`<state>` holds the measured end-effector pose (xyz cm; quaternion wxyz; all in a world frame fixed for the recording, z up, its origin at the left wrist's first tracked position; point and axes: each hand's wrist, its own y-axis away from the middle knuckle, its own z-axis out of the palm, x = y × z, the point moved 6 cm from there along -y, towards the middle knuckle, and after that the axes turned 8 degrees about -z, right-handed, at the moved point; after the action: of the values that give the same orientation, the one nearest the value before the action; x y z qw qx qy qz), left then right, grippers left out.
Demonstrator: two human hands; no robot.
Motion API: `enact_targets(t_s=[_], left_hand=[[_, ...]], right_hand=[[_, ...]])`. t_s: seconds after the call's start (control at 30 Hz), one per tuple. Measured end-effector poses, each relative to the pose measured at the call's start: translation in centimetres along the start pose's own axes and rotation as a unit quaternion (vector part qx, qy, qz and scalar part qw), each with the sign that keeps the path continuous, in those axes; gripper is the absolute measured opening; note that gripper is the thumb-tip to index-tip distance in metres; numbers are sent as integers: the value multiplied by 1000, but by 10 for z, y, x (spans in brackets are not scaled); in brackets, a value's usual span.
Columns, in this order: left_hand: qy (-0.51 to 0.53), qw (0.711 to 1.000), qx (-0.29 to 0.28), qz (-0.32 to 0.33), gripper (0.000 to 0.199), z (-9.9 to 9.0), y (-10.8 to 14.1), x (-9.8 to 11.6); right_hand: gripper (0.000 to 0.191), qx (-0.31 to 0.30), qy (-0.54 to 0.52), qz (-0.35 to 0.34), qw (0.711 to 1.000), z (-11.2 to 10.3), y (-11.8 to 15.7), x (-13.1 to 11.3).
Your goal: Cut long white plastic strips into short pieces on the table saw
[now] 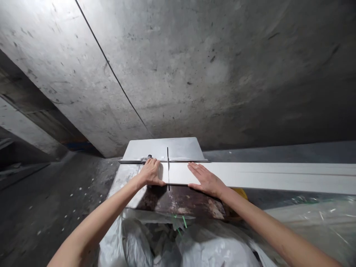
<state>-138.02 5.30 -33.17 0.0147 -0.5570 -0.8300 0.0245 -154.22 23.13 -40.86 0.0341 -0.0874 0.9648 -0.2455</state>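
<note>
Your left hand [151, 172] is bent over the short end of the white board [264, 176], its thumb at the near edge and its fingers toward the far one, so it seems to pinch the board across its width. Your right hand [207, 180] lies spread on top, fingers pointing to the far edge, thumb by the near one. The board lies across the saw table [139, 147], along a dark fence strip [132, 162], and runs well past the table on your right. A thin line crosses it between your hands, level with the dark slot [167, 152]; you can't tell from here whether it is cut through. Expect it to be light and fairly stiff, smooth enough to slide, with the long overhang likely to tip. Hold it flat by both long edges, fingers away from the slot. You can read no brand, label or writing anywhere
</note>
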Motion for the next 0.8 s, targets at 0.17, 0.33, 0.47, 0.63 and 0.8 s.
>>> enact_targets(t_s=[0.17,0.33,0.47,0.63,0.8], left_hand=[[-21,999,-42,-16,98,3,40,20],[6,990,-127,57,116,16,117,47],[-31,987,-99,123,99,38,198,79],[-32,982,-4,184,69,51,239,93],[109,988,110,-11,97,8,186,29]], right_hand=[[85,16,-10,-10,1000,-11,32,-38],[83,16,-9,-25,1000,-19,46,-48],[82,30,-19,-28,999,-10,20,-64],[86,65,-40,-20,997,8,-26,-102],[77,52,-43,2,998,6,-35,-112]])
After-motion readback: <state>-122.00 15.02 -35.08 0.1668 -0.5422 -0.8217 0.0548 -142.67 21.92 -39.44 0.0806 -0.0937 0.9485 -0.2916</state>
